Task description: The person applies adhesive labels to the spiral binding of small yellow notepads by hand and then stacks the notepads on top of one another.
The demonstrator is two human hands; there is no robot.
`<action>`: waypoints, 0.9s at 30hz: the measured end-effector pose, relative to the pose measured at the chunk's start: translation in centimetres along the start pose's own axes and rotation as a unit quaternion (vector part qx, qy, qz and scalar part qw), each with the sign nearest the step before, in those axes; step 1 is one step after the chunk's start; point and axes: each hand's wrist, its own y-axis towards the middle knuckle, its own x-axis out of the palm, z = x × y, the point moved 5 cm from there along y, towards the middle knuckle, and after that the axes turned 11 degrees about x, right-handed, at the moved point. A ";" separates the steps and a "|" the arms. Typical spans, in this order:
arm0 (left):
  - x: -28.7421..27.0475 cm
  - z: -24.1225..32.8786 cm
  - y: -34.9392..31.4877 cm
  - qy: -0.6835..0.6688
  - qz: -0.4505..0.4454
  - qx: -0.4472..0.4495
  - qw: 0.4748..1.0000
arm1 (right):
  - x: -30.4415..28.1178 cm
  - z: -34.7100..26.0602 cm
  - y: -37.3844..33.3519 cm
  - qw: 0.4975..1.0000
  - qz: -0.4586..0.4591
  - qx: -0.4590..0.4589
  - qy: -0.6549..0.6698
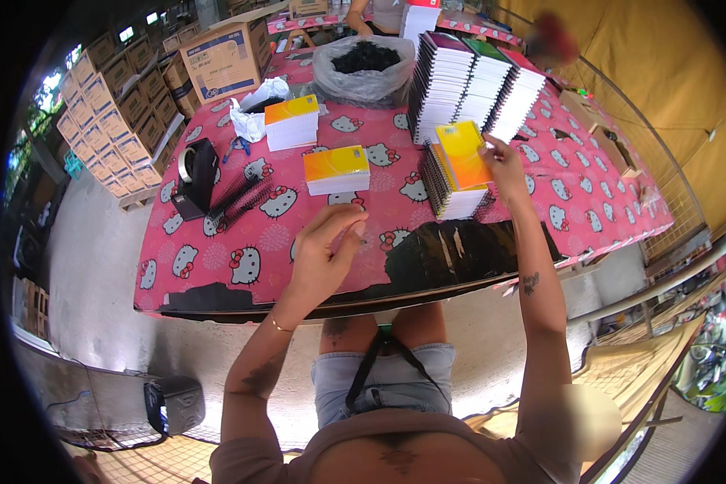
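My right hand (pixel 505 171) grips the edge of a small yellow-orange notebook (pixel 462 153), tilted on top of a stack of spiral-bound notebooks (pixel 444 184). My left hand (pixel 327 246) hovers over the near part of the table, fingers curled in toward the thumb; whatever may be between them is too small to make out. Just beyond it lies a stack of yellow-covered pads (pixel 336 171) with no binding showing. A second such stack (pixel 291 123) stands farther back. Loose black spiral coils (pixel 242 198) lie left of my left hand.
On the pink patterned table (pixel 218 258) are a black tape dispenser (pixel 195 179), blue-handled pliers or cutters (pixel 236 148), a plastic bag of black coils (pixel 363 73) and tall notebook stacks (pixel 469 85). A cardboard box (pixel 227 60) stands at the back left. Another person's arm (pixel 358 18) shows beyond.
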 end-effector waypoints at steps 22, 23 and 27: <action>1.0 -16.8 2.0 0.381 -0.128 0.132 0.906 | 8.6 -0.3 -6.1 0.864 0.124 -0.248 -0.420; 0.7 -17.2 2.1 0.382 -0.142 0.128 0.904 | 8.7 -0.5 -5.9 0.861 0.126 -0.247 -0.426; -0.6 -14.8 3.2 0.359 -0.113 0.158 0.913 | 8.7 -0.1 -6.0 0.867 0.126 -0.235 -0.421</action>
